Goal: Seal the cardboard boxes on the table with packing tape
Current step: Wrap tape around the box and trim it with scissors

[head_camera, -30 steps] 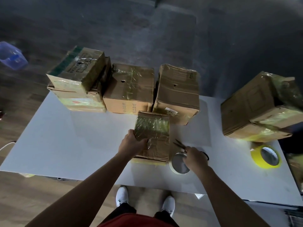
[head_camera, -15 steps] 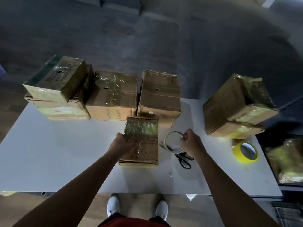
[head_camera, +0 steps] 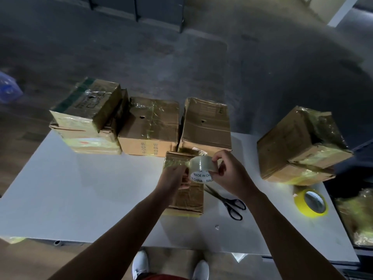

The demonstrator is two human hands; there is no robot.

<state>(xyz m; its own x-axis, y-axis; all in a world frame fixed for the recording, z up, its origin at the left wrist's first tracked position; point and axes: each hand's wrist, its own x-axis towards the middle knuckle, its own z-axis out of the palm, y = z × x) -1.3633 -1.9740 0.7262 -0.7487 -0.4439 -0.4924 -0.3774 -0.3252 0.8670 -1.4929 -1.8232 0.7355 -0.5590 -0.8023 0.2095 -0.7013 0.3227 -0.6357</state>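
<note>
Clear packing-tape roll (head_camera: 201,169), held just above the small cardboard box (head_camera: 188,199) on the white table (head_camera: 80,199): the left hand (head_camera: 174,179) grips its side while the right hand (head_camera: 228,172) pinches its rim, apparently seeking the free end.

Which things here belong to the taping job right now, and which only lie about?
Job: clear tape roll, held by left hand and right hand; small box beneath them; other boxes behind.
Lying about: scissors; yellow tape roll; blue object on the floor.
</note>
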